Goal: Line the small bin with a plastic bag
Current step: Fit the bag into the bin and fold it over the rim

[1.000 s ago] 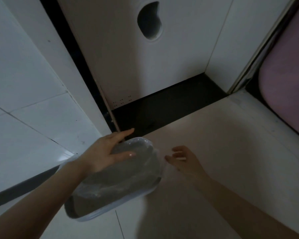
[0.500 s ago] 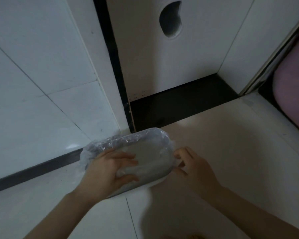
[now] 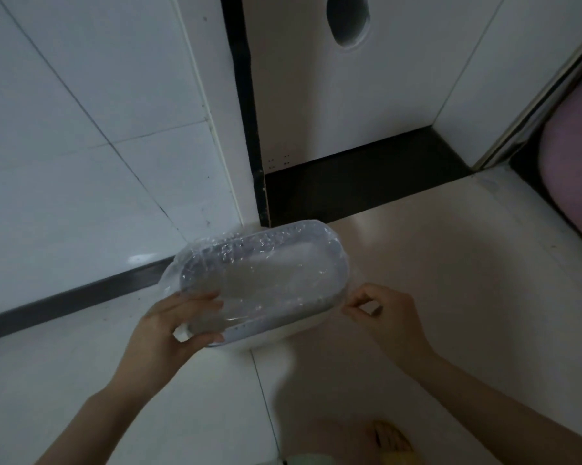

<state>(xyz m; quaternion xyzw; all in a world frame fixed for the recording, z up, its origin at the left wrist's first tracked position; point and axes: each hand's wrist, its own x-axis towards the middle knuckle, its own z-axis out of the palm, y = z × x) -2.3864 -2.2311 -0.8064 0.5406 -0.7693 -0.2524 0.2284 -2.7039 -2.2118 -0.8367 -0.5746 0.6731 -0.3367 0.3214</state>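
Two bare hands work at the small bin [image 3: 283, 333] on the tiled floor [image 3: 450, 297] near the wall. Left hand [image 3: 172, 327] clamps its near-left rim through the plastic bag [image 3: 266, 280]; right hand [image 3: 388, 317] pinches bag film at the right end.

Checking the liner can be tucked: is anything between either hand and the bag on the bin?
Nothing visible. The left hand already grips the plastic bag at the bin rim; the right hand pinches its edge.
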